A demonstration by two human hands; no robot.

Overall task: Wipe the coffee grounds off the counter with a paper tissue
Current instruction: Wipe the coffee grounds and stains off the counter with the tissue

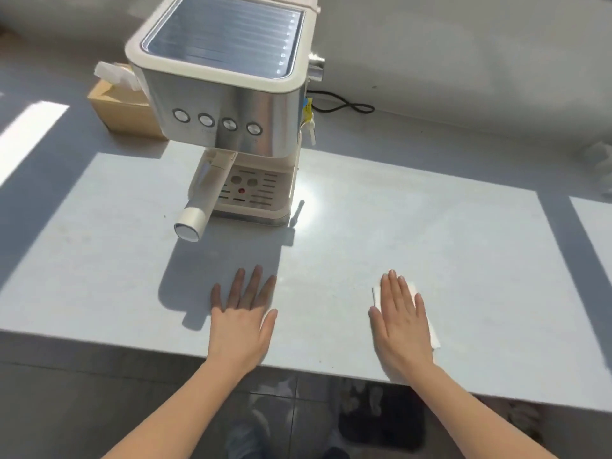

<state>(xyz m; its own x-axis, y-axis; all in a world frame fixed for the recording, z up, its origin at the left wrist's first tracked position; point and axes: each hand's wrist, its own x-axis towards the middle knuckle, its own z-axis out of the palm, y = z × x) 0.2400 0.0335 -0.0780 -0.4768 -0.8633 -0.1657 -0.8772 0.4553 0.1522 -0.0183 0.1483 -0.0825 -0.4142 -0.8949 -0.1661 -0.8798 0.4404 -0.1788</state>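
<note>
My right hand (399,321) lies flat, fingers together, pressing a white paper tissue (433,336) onto the pale grey counter (463,260) near its front edge. The tissue shows past my fingertips and along the right side of my palm. My left hand (243,321) rests flat on the counter with spread fingers and nothing under it, partly in the machine's shadow. A few tiny dark specks of coffee grounds (320,361) dot the counter near the front edge between my hands; they are faint.
A silver and cream espresso machine (228,104) stands at the back centre, its portafilter handle (195,217) jutting toward me. A wooden tissue box (122,109) sits behind it on the left. A black power cord (344,106) trails right. Below the counter edge is tiled floor.
</note>
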